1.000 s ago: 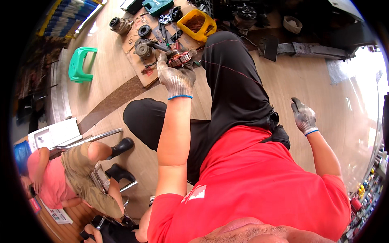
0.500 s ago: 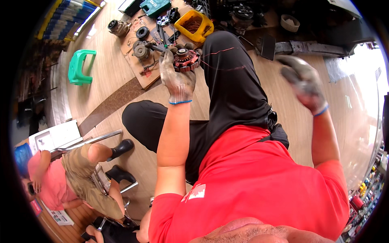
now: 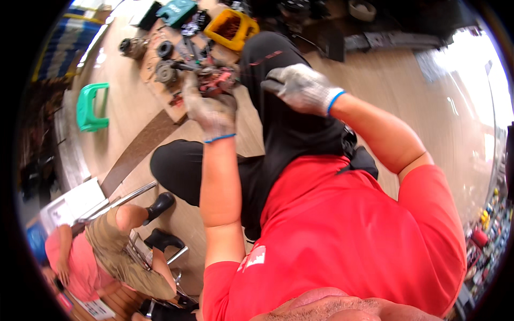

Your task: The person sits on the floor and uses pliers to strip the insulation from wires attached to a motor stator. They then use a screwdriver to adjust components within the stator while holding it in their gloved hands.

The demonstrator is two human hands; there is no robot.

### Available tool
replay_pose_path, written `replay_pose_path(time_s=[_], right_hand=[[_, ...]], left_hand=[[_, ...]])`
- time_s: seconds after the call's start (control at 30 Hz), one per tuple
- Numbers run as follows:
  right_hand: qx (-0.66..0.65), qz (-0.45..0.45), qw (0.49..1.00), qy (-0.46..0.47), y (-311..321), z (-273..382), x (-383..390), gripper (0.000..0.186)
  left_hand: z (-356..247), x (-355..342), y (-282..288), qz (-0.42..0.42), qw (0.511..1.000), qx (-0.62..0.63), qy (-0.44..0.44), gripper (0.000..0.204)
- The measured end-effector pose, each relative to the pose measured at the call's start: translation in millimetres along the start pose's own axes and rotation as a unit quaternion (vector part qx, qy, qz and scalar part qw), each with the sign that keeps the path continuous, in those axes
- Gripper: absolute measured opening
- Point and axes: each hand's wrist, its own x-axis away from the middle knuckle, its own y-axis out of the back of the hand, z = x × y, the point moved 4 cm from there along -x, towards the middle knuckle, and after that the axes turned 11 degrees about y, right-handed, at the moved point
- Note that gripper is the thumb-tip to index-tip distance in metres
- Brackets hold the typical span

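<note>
My left hand (image 3: 210, 109), in a grey-white work glove with a blue cuff, grips a round motor armature (image 3: 217, 80) with reddish windings. Motion smears the armature and the fingers around it. Across the black trouser knee runs a thin red copper wire (image 3: 266, 57); where it ends is unclear. My right hand (image 3: 302, 88), gloved the same way, hovers over my thigh to the right of the armature. Its fingers are curled together, and whatever they pinch is hidden or too fine to make out.
Ahead, a cardboard sheet (image 3: 151, 75) bears motor parts and tools. A yellow cut-open container (image 3: 231, 29) holds copper wire scraps. Left stand a green stool (image 3: 92, 107) and, lower, a seated person in a pink shirt (image 3: 80, 262). A teal case (image 3: 176, 12) lies at the back.
My right hand has swung in from the far right to above my thigh, its fingers now curled. The left hand still holds the armature. The whole view has shifted somewhat.
</note>
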Motion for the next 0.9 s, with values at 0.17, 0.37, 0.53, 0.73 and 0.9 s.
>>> replay_pose_path(time_s=[0.17,0.37,0.53,0.73,0.9], right_hand=[[0.181,-0.017,0.982,-0.053,49,-86,121,0.031],[0.268,0.077,0.897,-0.344,82,-177,306,0.039],[0.245,0.085,0.820,-0.511,99,-182,424,0.046],[0.239,0.064,0.751,-0.613,105,-176,530,0.048],[0.203,0.176,0.729,-0.630,93,-192,622,0.044]], left_hand=[[-3,-12,15,-0.084,0.994,0.048,0.046,0.028],[-6,-29,30,-0.070,0.997,0.004,0.025,0.034],[-4,-29,33,-0.058,0.998,-0.001,0.022,0.047],[-1,-28,35,-0.011,0.999,0.000,0.044,0.052],[-7,-32,40,-0.022,0.999,-0.029,0.031,0.043]])
